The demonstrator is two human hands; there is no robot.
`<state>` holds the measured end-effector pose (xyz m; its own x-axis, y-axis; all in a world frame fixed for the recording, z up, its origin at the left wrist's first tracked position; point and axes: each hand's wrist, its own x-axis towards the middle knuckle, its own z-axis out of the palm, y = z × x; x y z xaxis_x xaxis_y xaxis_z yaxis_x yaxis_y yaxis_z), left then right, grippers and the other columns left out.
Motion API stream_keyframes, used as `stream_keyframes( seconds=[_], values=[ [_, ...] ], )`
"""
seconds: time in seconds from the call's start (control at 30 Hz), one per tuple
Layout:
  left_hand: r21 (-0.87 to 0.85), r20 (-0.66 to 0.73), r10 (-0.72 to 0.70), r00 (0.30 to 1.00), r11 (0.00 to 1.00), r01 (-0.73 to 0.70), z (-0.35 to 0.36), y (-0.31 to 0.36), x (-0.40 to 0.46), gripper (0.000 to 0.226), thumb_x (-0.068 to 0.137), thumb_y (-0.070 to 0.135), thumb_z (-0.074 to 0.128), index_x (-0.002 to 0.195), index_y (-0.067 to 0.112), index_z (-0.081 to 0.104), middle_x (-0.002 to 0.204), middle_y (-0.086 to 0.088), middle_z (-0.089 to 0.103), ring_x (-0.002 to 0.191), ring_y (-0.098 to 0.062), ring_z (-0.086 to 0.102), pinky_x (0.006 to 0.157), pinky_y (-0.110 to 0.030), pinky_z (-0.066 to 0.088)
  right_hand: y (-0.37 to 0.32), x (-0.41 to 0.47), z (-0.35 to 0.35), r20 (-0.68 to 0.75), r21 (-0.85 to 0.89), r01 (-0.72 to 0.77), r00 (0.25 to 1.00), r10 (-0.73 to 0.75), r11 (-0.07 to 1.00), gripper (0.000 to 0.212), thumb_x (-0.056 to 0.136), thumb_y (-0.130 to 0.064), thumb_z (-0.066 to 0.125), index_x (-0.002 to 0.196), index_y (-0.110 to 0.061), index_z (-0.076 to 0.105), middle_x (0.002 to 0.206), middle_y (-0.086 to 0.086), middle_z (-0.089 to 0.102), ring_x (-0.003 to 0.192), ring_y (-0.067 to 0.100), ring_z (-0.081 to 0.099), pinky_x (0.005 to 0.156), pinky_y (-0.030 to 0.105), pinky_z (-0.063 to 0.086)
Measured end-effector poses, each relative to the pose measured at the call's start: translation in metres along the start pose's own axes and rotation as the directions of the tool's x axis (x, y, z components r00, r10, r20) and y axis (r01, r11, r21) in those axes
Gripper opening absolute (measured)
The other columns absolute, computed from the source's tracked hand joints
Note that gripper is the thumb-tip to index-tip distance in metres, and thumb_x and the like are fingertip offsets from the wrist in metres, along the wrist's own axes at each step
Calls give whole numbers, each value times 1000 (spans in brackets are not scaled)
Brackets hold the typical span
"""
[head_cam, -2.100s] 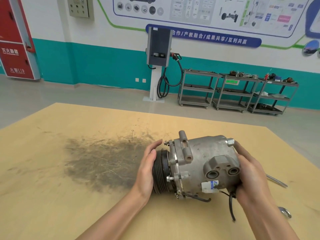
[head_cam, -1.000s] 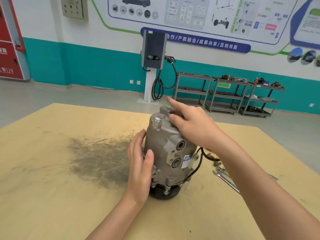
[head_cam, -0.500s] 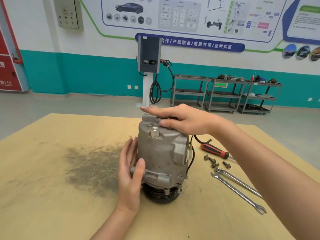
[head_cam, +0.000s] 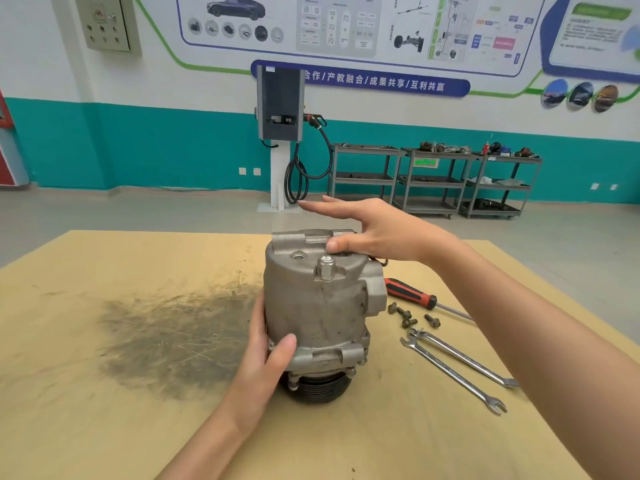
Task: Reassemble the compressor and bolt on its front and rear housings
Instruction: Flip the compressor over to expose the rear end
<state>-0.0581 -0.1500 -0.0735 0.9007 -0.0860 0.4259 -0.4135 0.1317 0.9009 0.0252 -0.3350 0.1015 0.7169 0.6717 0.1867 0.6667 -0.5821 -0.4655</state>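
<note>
The grey metal compressor (head_cam: 318, 306) stands upright on the wooden table (head_cam: 104, 410), its black pulley (head_cam: 317, 388) down and its rear housing on top. My left hand (head_cam: 266, 365) lies against its lower left side, thumb on the flange and fingers behind the body. My right hand (head_cam: 374, 230) rests on the top rear edge with the thumb pressed on the housing and the fingers stretched out flat above it. Several loose bolts (head_cam: 410, 315) lie on the table just right of the compressor.
A red-handled screwdriver (head_cam: 412, 296) and two long spanners (head_cam: 457, 367) lie to the right of the compressor. A dark greasy smear (head_cam: 166, 337) covers the table at left. Shelving carts and a charging post stand far behind, off the table.
The compressor was lying on its side between both hands; it now stands on its pulley and has been turned. My right hand moved from its end to its top.
</note>
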Motion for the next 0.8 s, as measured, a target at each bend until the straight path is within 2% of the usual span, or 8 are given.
stream_keyframes(
  seconds=[0.07,0.23,0.3,0.4,0.53,0.63,0.7,0.8],
  values=[
    [31,20,-12,1000,999,11,4,1,-5,90,76,65,65,147,48,13,144,38,37,135,10,36,101,-9,39,-3,5,-2,-26,-55,-23,999,22,998,76,73,-62,60,143,-48,33,152,-10,38,140,18,33,115,37,28],
    [192,9,-67,998,979,64,28,1,-15,124,54,97,52,142,52,-24,156,31,-15,149,1,-6,125,-45,8,-4,10,-15,-15,-172,-113,994,112,979,103,54,-75,59,147,-37,35,151,-5,41,142,19,32,116,42,24],
    [221,-21,-25,999,975,29,34,1,-15,123,51,97,54,137,56,-23,149,43,-17,146,8,-9,124,-40,6,1,0,-20,-94,-182,-175,983,160,968,98,58,-74,59,146,-34,37,149,-3,44,142,21,33,116,49,27],
    [242,-157,16,987,970,22,30,0,-7,131,41,96,61,138,60,-19,141,55,-17,141,18,-9,118,-33,7,6,-28,-10,-358,118,-141,917,175,983,69,85,-61,48,144,-26,44,144,-5,50,131,8,44,113,41,35],
    [236,-148,-25,989,970,60,22,-5,11,137,33,93,69,136,59,-14,149,40,-14,137,24,-7,119,-30,9,-12,-55,36,-442,356,-165,838,321,920,100,65,-91,32,149,-38,25,140,-21,40,124,-4,35,95,22,34],
    [209,-106,-59,993,975,80,21,-11,13,134,33,89,74,135,61,-9,144,48,-7,133,30,1,118,-27,17,-12,-50,58,-522,427,-212,736,431,879,104,62,-87,39,149,-33,22,149,-8,38,135,12,37,109,38,36],
    [206,-89,-44,995,977,61,20,-14,12,130,36,88,75,135,64,-6,137,59,-3,132,31,6,112,-20,20,-9,-44,64,-556,504,-209,664,500,838,93,71,-79,43,147,-26,30,147,-1,41,134,17,39,111,44,35],
    [177,-108,-26,994,983,45,20,-14,11,128,37,86,77,135,64,-2,146,48,-1,136,26,7,115,-22,20,-1,-40,76,-598,532,-164,622,505,831,54,95,-53,47,139,-22,43,138,-2,50,131,16,42,110,43,36]
  ],
)
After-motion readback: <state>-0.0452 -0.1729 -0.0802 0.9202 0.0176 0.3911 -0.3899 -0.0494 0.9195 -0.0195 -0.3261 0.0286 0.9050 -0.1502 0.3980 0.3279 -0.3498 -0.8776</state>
